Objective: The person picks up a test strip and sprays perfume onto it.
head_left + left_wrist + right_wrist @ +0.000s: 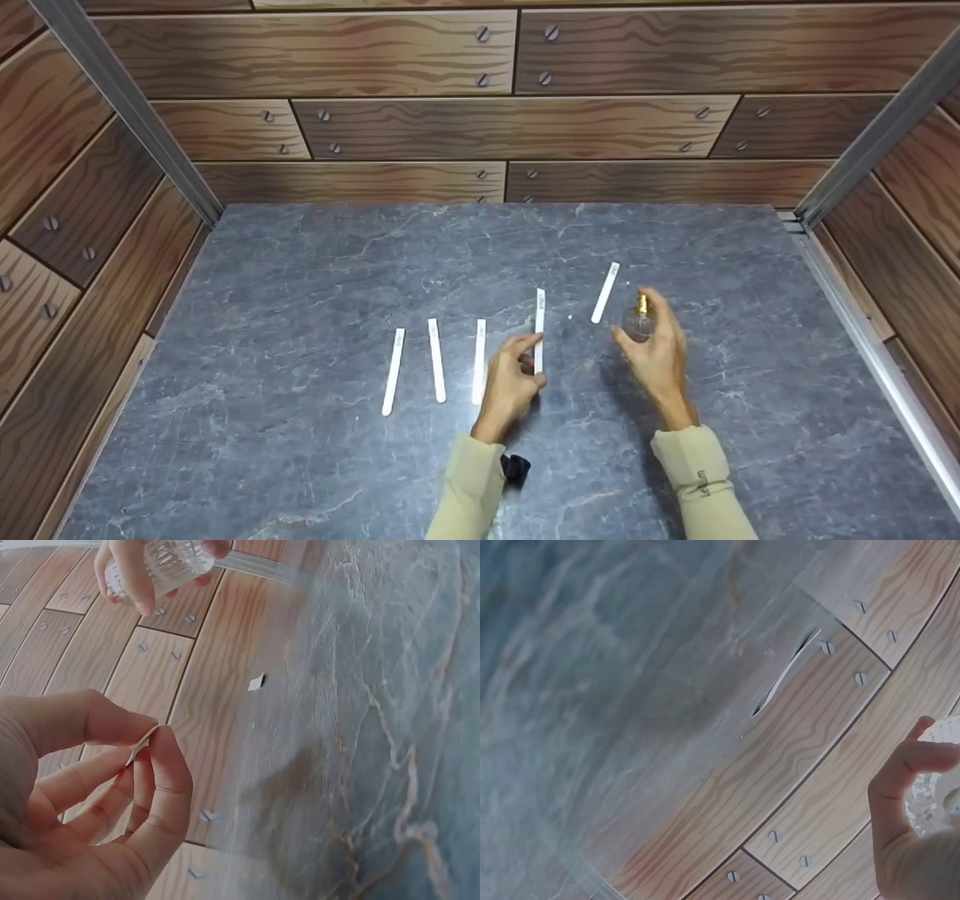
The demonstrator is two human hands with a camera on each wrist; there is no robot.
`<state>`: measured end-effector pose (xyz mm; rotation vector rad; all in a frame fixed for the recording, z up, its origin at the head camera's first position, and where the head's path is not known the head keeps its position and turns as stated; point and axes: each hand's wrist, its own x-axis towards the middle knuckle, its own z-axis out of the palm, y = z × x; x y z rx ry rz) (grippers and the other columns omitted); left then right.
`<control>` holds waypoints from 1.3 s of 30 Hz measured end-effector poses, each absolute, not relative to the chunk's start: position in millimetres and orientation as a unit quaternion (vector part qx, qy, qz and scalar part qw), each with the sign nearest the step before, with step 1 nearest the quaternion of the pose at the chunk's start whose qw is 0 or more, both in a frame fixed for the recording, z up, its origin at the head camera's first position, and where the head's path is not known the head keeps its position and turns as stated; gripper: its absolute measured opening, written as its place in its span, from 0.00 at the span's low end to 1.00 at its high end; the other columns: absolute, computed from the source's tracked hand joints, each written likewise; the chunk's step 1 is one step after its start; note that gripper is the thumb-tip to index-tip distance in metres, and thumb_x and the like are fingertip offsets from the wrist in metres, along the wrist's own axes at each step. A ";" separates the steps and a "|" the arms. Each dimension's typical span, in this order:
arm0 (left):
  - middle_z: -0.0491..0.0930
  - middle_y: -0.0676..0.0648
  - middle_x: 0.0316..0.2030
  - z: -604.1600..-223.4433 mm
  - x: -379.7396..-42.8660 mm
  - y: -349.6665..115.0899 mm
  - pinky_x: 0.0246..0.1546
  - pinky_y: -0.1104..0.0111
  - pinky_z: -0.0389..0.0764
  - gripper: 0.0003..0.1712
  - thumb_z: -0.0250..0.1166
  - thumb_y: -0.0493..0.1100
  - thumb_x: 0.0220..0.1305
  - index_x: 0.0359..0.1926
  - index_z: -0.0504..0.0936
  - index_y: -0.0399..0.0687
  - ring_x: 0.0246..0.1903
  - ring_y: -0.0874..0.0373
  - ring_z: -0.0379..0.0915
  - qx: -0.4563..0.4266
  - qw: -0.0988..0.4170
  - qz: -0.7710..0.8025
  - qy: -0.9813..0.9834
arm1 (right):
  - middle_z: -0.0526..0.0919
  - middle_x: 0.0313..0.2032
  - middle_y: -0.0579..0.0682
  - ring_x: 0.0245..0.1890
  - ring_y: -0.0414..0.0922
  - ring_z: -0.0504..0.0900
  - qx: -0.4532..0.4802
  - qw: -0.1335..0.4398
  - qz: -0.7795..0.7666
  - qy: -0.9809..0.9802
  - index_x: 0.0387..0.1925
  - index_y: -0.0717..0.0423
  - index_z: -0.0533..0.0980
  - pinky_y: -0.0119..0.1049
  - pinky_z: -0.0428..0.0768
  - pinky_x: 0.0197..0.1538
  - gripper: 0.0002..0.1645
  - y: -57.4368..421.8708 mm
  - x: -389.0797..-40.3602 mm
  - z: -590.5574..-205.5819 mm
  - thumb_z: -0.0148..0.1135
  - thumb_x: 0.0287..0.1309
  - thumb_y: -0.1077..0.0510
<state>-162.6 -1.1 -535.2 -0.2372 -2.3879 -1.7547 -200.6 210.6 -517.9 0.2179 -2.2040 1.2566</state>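
My left hand [514, 386] pinches a white paper tester strip [540, 307] between thumb and fingers, and the strip stands up lengthwise with small writing at its far end. In the left wrist view this strip [142, 742] appears edge-on, slightly bent. My right hand [660, 360] grips a clear ribbed glass perfume bottle [637, 324] above the table, a finger on its gold spray top [642, 303]. The bottle is to the right of the held strip, apart from it. In the right wrist view, the bottle [926, 802] is partly cut off at the edge.
Three similar strips lie left of my left hand: one far left [394, 371], one middle [436, 360], one partly hidden by the hand [479, 360]. Another strip [605, 292] lies near the bottle. A small black object [516, 469] is beside the left sleeve. Wood-patterned walls [405, 56] enclose the grey table [300, 465].
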 end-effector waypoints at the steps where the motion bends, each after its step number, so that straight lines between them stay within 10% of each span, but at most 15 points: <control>1: 0.81 0.41 0.49 -534.9 -162.5 -0.7 0.29 0.73 0.77 0.36 0.61 0.17 0.38 0.56 0.81 0.27 0.31 0.58 0.76 -0.083 0.084 -0.589 -0.800 | 0.79 0.55 0.70 0.54 0.68 0.77 0.086 0.294 0.470 -0.828 0.59 0.67 0.73 0.65 0.74 0.55 0.38 210.2 -201.4 -518.8 0.75 0.43 0.76; 39: 0.83 0.38 0.54 -532.7 -155.3 15.3 0.35 0.67 0.84 0.33 0.63 0.17 0.42 0.56 0.83 0.29 0.34 0.58 0.81 -0.092 0.065 -0.580 -0.807 | 0.78 0.39 0.66 0.37 0.64 0.79 0.095 0.310 0.398 -0.858 0.58 0.60 0.73 0.62 0.76 0.39 0.35 187.6 -209.0 -522.5 0.73 0.45 0.69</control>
